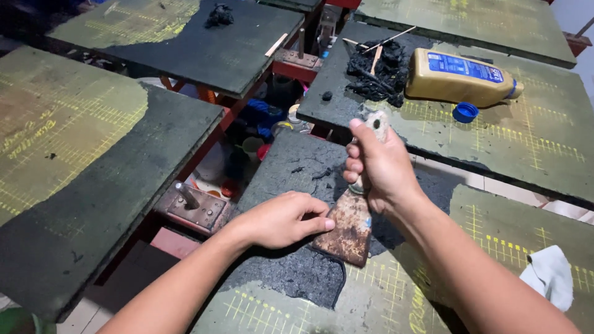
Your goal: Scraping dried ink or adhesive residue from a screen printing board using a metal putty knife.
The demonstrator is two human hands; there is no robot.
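Left hand (281, 219): loosely curled, fingertips pressing near desk (396, 297).
Right hand (377, 164): gripping rusty scraper (348, 226), blade on black coating (297, 272).

We see the scraper (350, 226) standing blade-down on the near board (396, 291), between our left hand (281, 218) and right hand (377, 166). A cloth (549, 275) lies at its right edge. On the far right board (544, 130), a bottle (461, 77) lies beside its cap (464, 112).
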